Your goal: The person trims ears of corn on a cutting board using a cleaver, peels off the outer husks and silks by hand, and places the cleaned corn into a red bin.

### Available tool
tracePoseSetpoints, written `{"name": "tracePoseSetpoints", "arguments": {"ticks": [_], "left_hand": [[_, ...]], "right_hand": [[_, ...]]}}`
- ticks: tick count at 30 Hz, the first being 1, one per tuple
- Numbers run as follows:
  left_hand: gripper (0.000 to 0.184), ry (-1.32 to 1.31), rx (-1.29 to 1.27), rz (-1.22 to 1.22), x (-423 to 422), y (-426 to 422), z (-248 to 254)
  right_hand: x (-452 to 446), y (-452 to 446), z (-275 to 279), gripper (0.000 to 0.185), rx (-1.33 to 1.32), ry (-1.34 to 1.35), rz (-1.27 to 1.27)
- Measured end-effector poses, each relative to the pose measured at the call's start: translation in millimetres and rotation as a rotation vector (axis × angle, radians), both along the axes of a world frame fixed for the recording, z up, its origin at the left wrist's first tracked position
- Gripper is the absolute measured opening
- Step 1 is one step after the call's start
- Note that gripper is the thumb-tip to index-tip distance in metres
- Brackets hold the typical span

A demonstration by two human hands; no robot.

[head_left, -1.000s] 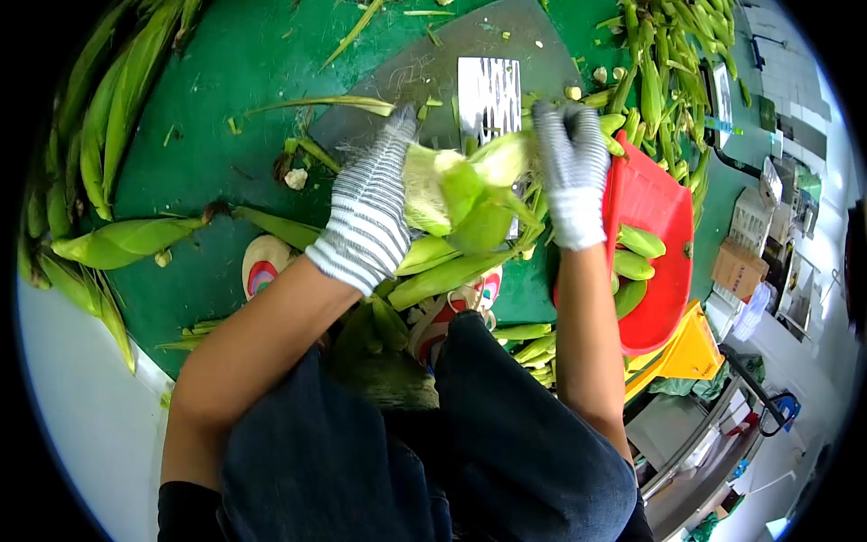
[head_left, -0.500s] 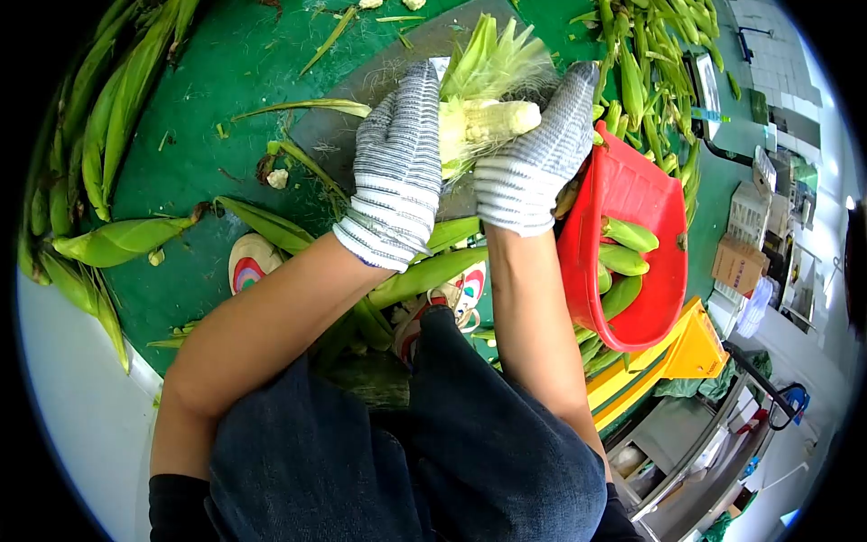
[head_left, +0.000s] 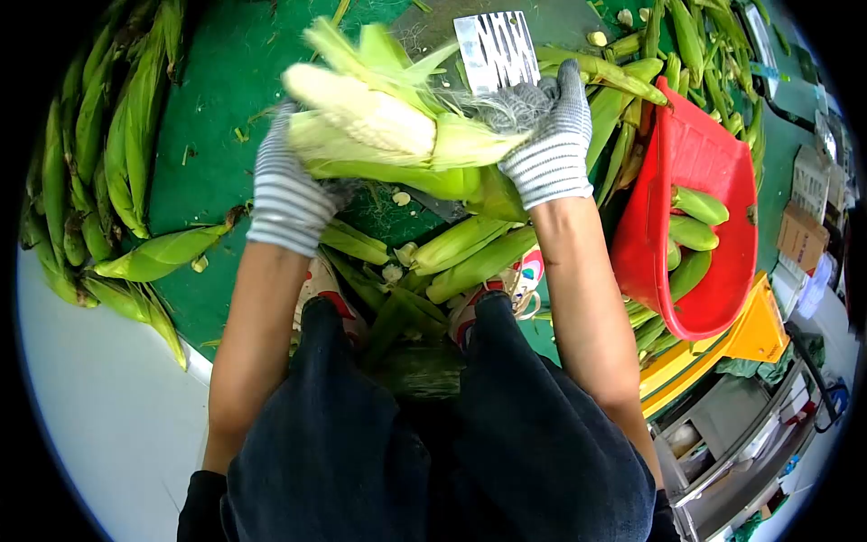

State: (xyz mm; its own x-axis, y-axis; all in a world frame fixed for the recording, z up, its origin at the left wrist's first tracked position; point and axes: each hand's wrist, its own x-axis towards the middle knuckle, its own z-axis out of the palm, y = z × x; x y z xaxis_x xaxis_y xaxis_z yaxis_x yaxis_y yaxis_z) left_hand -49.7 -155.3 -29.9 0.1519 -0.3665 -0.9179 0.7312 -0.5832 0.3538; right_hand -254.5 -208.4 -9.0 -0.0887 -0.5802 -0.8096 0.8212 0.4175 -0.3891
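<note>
A partly husked ear of corn (head_left: 397,126) lies across between my two gloved hands, its pale kernels bare and its green husk leaves peeled back. My left hand (head_left: 293,185), in a grey-and-white striped glove, is closed round its left side; the husk hides most of the fingers. On the right, my right hand (head_left: 549,135) grips the husk end, with loose silk over its fingers. Just beyond that hand is a shiny slotted metal plate (head_left: 497,52) on a grey board (head_left: 433,27).
Unpeeled corn ears (head_left: 135,117) pile up at left, with more ears (head_left: 470,248) by my shoes. A red scoop-shaped basket (head_left: 632,244) holding several ears stands at right, near a yellow bin (head_left: 759,325). Husks (head_left: 691,41) heap at the far right.
My hands have moved apart, the left one leftward. The ear now in view between them is larger and greener with husk. The slotted metal plate has come into view.
</note>
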Motion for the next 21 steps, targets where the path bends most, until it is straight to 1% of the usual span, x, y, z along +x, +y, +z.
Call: {"name": "tracePoseSetpoints", "arguments": {"ticks": [1, 2, 3, 4, 5, 6, 7, 9, 10, 11, 12, 13, 14, 15, 16, 17, 19, 20, 21], "left_hand": [[0.047, -0.033, -0.010, -0.001, 2, 0, 7], [0.047, 0.067, -0.108, 0.085, -12, -6, 29], [0.047, 0.079, -0.131, 0.078, -10, -7, 29], [0.047, 0.095, -0.144, 0.068, -7, -5, 30], [0.047, 0.115, -0.174, 0.060, -10, -8, 34], [0.048, 0.183, -0.268, 0.069, -15, -5, 45], [0.048, 0.135, -0.249, 0.071, -22, -7, 56], [0.047, 0.038, -0.219, 0.091, -34, -12, 73], [0.048, 0.050, -0.298, 0.065, -41, -8, 72], [0.042, 0.042, -0.365, 0.026, -55, -6, 76], [0.039, -0.257, -0.528, -0.254, -63, 1, 58], [0.036, -0.438, -0.662, -0.373, -78, 5, 55], [0.033, -0.637, -0.785, -0.463, -92, 9, 51], [0.032, -0.192, -0.760, -0.358, -96, 8, 52], [0.030, 0.203, -0.636, -0.217, -100, 6, 52], [0.036, 0.208, -0.565, -0.227, -105, 6, 47], [0.034, 0.375, -0.430, -0.123, -107, 10, 45], [0.033, 0.560, -0.457, -0.129, -103, 14, 29], [0.032, 0.746, -0.484, -0.134, -96, 22, -2]], "right_hand": [[-3, 1, -7, 0.041, 0.024, 0.068, 0.009], [-2, -2, -3, 0.039, -0.004, 0.022, -0.029], [-1, -1, 1, 0.036, -0.019, -0.022, -0.062], [-7, 1, -12, 0.033, -0.046, 0.009, -0.044], [-8, -2, -14, 0.030, -0.090, 0.043, -0.024], [-15, 2, -10, 0.026, -0.198, 0.105, 0.080], [-25, 9, -1, 0.028, -0.383, 0.408, 0.287], [-46, 19, 47, 0.027, -0.492, 1.265, 0.872], [-45, 27, 63, 0.025, -0.605, 1.407, 0.844], [-43, 34, 79, 0.026, -0.668, 1.474, 0.852], [-33, 42, 90, 0.026, -0.684, 1.494, 0.899], [-26, 49, 95, 0.027, -0.659, 1.498, 0.949], [-22, 53, 92, 0.028, -0.611, 1.471, 0.939], [-25, 54, 86, 0.026, -0.535, 1.348, 0.843], [-28, 56, 80, 0.025, -0.465, 1.230, 0.732], [-34, 61, 73, 0.021, -0.530, 1.185, 0.626], [-44, 68, 64, 0.020, -0.518, 1.076, 0.462], [-55, 74, 49, 0.020, -0.428, 1.031, 0.502], [-65, 80, 32, 0.019, -0.337, 0.987, 0.539]]}}
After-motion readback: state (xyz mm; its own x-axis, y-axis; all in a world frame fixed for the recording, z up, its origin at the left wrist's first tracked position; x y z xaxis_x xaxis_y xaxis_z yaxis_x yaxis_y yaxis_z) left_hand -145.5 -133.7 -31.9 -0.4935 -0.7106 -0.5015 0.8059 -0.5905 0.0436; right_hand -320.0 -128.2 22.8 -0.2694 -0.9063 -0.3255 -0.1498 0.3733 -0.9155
